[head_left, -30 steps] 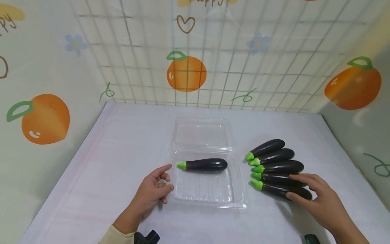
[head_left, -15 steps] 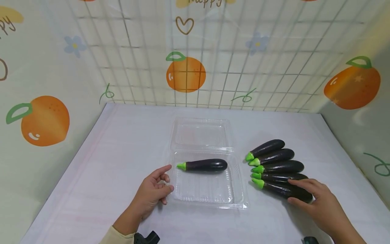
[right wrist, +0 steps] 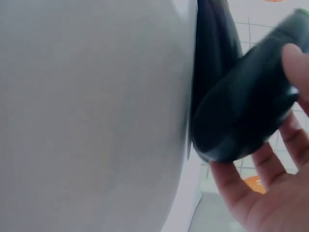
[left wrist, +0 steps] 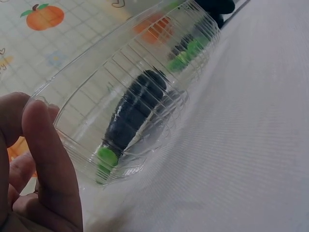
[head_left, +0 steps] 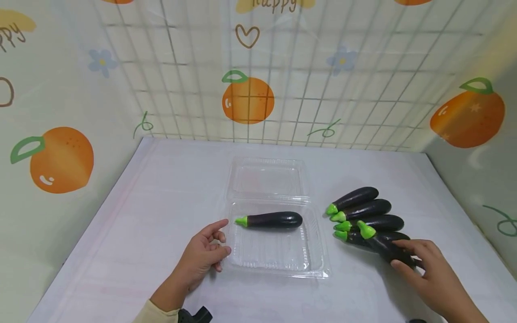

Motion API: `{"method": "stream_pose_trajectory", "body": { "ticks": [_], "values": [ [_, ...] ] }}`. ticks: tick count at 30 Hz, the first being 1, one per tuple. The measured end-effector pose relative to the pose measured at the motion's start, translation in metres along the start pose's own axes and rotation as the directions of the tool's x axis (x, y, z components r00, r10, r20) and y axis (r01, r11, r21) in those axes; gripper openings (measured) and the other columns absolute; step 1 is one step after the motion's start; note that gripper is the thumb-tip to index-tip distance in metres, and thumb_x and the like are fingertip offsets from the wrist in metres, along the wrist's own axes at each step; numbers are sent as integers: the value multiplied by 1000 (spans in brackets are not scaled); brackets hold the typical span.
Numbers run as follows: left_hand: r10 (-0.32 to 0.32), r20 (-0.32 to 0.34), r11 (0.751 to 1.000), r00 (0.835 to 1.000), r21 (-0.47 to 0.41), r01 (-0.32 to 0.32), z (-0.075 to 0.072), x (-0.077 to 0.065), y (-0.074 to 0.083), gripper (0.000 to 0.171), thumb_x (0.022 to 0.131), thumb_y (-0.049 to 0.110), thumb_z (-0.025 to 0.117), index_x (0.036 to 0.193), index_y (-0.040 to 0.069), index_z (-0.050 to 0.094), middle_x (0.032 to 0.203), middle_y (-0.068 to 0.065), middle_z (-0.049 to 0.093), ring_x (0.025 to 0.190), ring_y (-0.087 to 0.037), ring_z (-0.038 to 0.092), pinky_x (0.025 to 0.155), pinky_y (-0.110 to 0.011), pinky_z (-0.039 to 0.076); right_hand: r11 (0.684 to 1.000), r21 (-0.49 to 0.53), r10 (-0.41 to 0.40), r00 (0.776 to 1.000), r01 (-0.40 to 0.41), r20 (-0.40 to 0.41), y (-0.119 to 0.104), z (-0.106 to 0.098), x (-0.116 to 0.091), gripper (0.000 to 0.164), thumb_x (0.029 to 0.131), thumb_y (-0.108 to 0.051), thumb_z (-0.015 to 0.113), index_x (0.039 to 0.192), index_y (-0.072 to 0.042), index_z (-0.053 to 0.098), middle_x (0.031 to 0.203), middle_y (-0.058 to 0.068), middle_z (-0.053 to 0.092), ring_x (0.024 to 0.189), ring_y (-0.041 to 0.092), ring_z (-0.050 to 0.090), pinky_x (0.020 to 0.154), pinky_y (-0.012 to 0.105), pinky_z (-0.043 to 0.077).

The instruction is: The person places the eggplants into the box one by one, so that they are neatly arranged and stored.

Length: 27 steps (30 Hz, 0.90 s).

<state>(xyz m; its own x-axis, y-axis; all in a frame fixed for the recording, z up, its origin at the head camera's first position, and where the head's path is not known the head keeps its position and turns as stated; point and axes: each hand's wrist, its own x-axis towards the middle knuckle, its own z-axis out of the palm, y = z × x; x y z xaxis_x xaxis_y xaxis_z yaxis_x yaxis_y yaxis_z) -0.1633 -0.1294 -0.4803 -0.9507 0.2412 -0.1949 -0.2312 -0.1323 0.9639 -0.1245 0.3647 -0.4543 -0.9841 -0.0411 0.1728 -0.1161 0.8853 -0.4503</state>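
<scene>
My right hand (head_left: 434, 271) grips an eggplant (head_left: 383, 246) near its rounded end. Its green stem end is tipped up over the neighbouring eggplants. In the right wrist view, the thumb and fingers stand around the dark body of this eggplant (right wrist: 246, 101). My left hand (head_left: 203, 253) holds the left rim of a clear plastic clamshell container (head_left: 278, 260) with thumb and fingertips. The container's lid (head_left: 266, 175) lies folded back behind it. One eggplant (head_left: 274, 220) lies in the base, stem to the left; it shows through the ribbed wall in the left wrist view.
Several more eggplants (head_left: 365, 209) lie in a fan to the right of the container, green stems to the left. A white cloth (head_left: 161, 188) covers the table. Behind stands a wire grid (head_left: 299, 103) under a printed sheet with oranges.
The nearest eggplant of the row, flat a second ago, is now gripped in my right hand and swung stem-up over the others. My left hand and the container stay put.
</scene>
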Motion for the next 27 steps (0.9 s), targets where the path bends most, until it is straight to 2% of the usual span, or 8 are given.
{"method": "stream_pose_trajectory", "body": {
  "ticks": [2, 3, 4, 7, 10, 14, 20, 27],
  "values": [
    [2, -2, 1000, 1000, 1, -2, 0, 0, 0, 72, 84, -6, 69, 150, 5, 44, 102, -4, 47, 59, -6, 45, 49, -18, 49, 997, 76, -21, 999, 25, -48, -1, 1, -1, 41, 90, -17, 77, 125, -3, 61, 124, 15, 48, 99, -19, 36, 71, 2, 44],
    [3, -2, 1000, 1000, 2, -3, 0, 0, 0, 72, 84, -6, 69, 150, 5, 44, 102, -4, 47, 59, -5, 45, 49, -18, 49, 993, 108, -30, 998, 37, -63, -2, 1, -1, 41, 91, -15, 76, 126, -2, 59, 125, 12, 47, 100, -19, 37, 72, 1, 44],
    [3, -2, 1000, 1000, 2, -3, 0, 0, 0, 72, 84, -6, 69, 150, 5, 44, 102, -4, 47, 59, -5, 45, 49, -18, 49, 989, 137, -46, 996, 56, -80, -4, 2, -1, 41, 91, -11, 75, 127, -2, 57, 126, 6, 47, 102, -19, 39, 73, -4, 39],
    [2, -3, 1000, 1000, -3, -2, 0, 0, -1, 72, 84, -7, 69, 150, 6, 44, 102, -3, 47, 59, -5, 44, 48, -18, 49, 975, 207, -61, 993, 81, -101, -10, 3, 0, 44, 92, -7, 73, 131, -1, 52, 126, -16, 46, 106, -19, 44, 77, -3, 42],
    [2, 1, 1000, 1000, -7, -2, 0, 1, -1, 72, 84, -7, 69, 151, 5, 44, 102, -3, 47, 59, -5, 44, 49, -18, 49, 966, 246, -55, 993, 79, -101, -18, 2, 2, 45, 94, -7, 71, 132, -1, 49, 123, -30, 45, 105, -18, 47, 76, 0, 46],
    [4, 1, 1000, 1000, -5, -4, 0, 1, 0, 72, 84, -7, 69, 151, 5, 44, 102, -3, 46, 59, -5, 44, 48, -18, 49, 955, 285, -56, 992, 85, -109, -30, 1, 6, 45, 93, -4, 71, 133, -1, 49, 120, -29, 49, 101, -14, 51, 72, 4, 50],
    [1, -11, 1000, 1000, 6, -1, 3, 0, 2, 72, 84, -7, 69, 150, 5, 45, 102, -4, 46, 59, -5, 44, 48, -18, 48, 938, 324, -80, 988, 119, -132, -55, 3, 16, 47, 94, -3, 69, 136, -1, 47, 125, -31, 48, 109, -15, 50, 81, 0, 46],
    [-5, -9, 1000, 1000, 10, 5, 2, 0, 1, 72, 83, -8, 69, 150, 6, 45, 103, -4, 46, 59, -5, 44, 48, -18, 48, 895, 381, -201, 972, 233, -123, -84, 6, 32, 47, 93, 5, 66, 136, -2, 48, 129, -26, 50, 110, -11, 54, 82, 5, 50]
  ]
}}
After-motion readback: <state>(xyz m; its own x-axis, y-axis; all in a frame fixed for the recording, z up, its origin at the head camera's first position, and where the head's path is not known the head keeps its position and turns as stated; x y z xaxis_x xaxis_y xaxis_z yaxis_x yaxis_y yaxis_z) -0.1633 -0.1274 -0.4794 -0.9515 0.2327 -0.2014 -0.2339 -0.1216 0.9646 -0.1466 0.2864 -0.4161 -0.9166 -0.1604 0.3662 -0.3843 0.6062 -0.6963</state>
